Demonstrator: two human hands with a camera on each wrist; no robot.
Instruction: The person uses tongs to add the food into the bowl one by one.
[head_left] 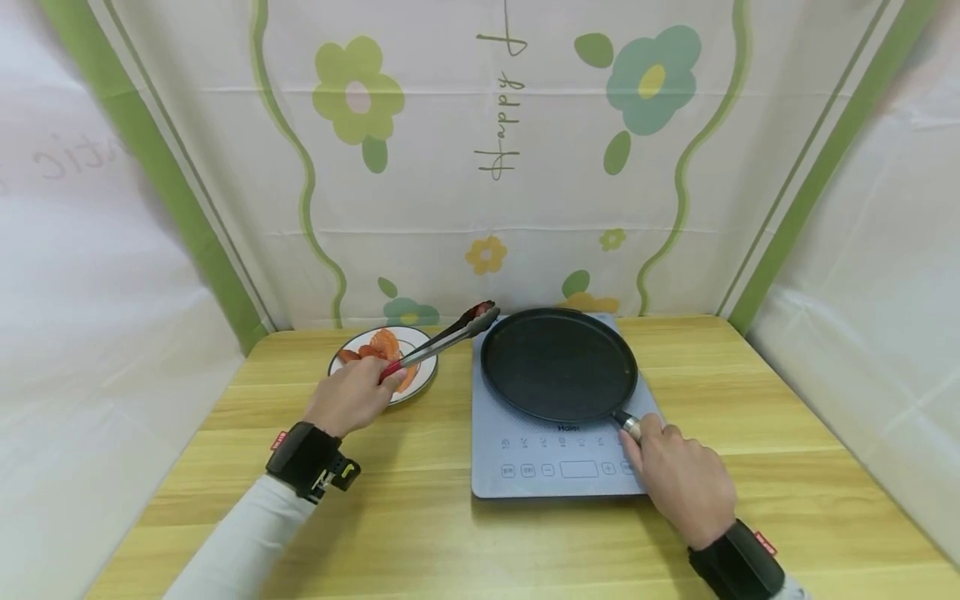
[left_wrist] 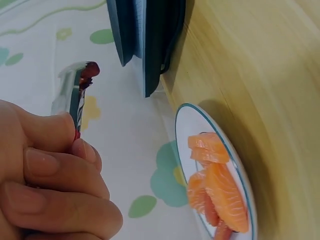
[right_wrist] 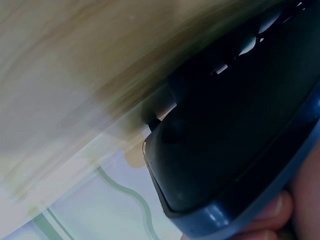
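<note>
pan (head_left: 558, 364) bare, salmon (left_wrist: 215, 185) all on the plate (head_left: 425, 382)
left hand (head_left: 352, 398) grips closed, empty tongs (head_left: 442, 340); right hand (head_left: 686, 479) wraps the pan handle; no slice moved yet.

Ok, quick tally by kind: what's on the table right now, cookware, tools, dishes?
Pan: 1, held at its handle by the right hand
Cooktop: 1
Tongs: 1, gripped by the left hand
Plate: 1, holding salmon slices, number not clear
Total: 4 things, the salmon aside
</note>
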